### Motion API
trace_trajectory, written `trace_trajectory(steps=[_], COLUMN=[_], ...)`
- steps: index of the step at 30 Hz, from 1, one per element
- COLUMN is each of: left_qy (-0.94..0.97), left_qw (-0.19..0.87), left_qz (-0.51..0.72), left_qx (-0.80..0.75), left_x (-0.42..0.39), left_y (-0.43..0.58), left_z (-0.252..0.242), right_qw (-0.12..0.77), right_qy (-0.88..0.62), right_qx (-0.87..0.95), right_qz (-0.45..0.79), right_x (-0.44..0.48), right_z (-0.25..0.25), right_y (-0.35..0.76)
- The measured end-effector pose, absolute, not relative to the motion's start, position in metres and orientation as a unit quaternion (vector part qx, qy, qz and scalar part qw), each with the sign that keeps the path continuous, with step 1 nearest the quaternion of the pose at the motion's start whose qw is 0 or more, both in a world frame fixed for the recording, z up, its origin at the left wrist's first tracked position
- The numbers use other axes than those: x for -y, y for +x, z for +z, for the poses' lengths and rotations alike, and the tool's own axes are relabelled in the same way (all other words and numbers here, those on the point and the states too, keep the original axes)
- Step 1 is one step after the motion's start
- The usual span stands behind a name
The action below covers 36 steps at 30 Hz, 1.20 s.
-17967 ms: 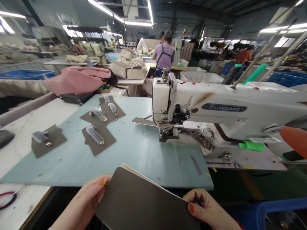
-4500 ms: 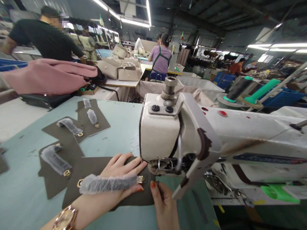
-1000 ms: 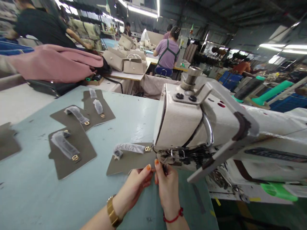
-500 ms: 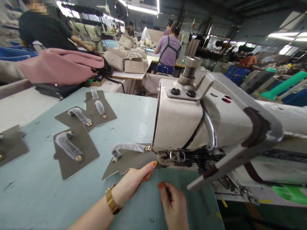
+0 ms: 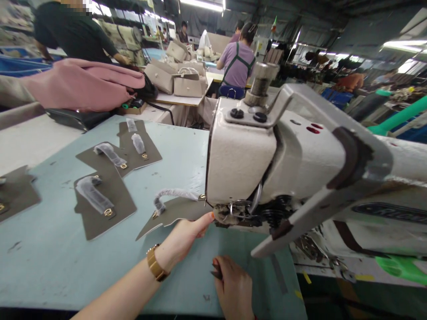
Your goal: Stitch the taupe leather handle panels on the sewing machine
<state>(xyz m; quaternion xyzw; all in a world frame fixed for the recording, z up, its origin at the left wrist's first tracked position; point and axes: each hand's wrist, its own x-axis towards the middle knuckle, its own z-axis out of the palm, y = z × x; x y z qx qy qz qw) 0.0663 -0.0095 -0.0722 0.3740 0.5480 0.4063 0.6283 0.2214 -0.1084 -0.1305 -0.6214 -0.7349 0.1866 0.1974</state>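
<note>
Left hand (image 5: pixel 182 242), center frame, pinches near edge of gray-brown panel (image 5: pixel 183 210); panel sits center on blue-green tabletop (image 5: pixel 66 266), right end at sewing machine head (image 5: pixel 240 155). Right hand (image 5: pixel 233 284), bottom center, closed around dark snips (image 5: pixel 216 270). Similar panels (image 5: pixel 122 206) left.

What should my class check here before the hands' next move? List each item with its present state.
1. Left hand gripping the grey-brown panel at its near edge: ok.
2. Left hand well away from the sewing machine: not ok; right beside it.
3. Right hand holding the dark pointed tool away from the panel: ok.
4. Wrapped handle clear of the sewing machine: cannot tell; they overlap in view.
5. Needle position: cannot tell; not visible.
</note>
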Motion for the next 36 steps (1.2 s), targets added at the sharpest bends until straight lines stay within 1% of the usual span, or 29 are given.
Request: trace_trajectory(steps=[6,10,18,22,27,33,36], left_qy=[0.381,0.384,0.329,0.261,0.176,0.081,0.077], left_qw=[0.643,0.649,0.671,0.678,0.685,0.653,0.639], left_qz=[0.391,0.39,0.448,0.499,0.55,0.555,0.558], left_qx=[-0.537,-0.529,-0.491,-0.472,-0.444,-0.508,-0.524], left_x=[0.004,0.001,0.005,0.01,0.018,0.026,0.028], left_y=[0.065,0.066,0.075,0.083,0.097,0.117,0.123], left_z=[-0.071,-0.068,-0.06,-0.062,-0.062,-0.049,-0.047], right_qw=[0.174,0.174,0.182,0.204,0.257,0.297,0.327], right_qy=[-0.625,-0.623,-0.613,-0.604,-0.586,-0.578,-0.572], right_qx=[0.737,0.737,0.738,0.74,0.731,0.709,0.691], right_qz=[0.191,0.198,0.215,0.212,0.237,0.273,0.297], right_x=[0.107,0.107,0.106,0.106,0.107,0.109,0.11], right_z=[-0.123,-0.123,-0.123,-0.126,-0.131,-0.134,-0.136], right_y=[0.223,0.223,0.224,0.227,0.233,0.238,0.24])
